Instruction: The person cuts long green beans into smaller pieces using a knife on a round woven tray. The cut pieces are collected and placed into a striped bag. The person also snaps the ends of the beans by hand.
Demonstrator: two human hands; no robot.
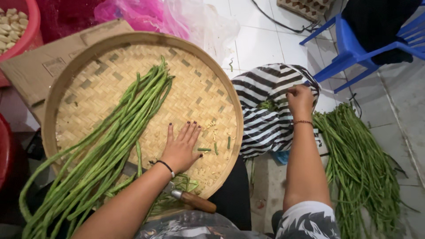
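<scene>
the left hand (180,148) lies flat, palm down, on the round woven bamboo tray (201,95), its grip spread wide with fingers fanned and holding nothing. just off its fingertips, on the thumb side, lie a few short cut green bean pieces (204,149) among pale scraps. on the other side of the hand, a long bundle of green yardlong beans (117,132) runs diagonally across the tray, close beside the wrist. under the forearm, near the tray's near rim, a knife with a brown wooden handle (198,202) rests; its blade is mostly hidden.

the right hand (300,98) is well apart from the left, its grip closed over the rim of a black-and-white striped plastic bag (265,119), fingers curled and pinching the bag's edge. green trimmings show inside the bag just beside the knuckles. beyond the forearm, on the white tiled floor (265,40), lies a loose heap of more long green beans (361,168).
</scene>
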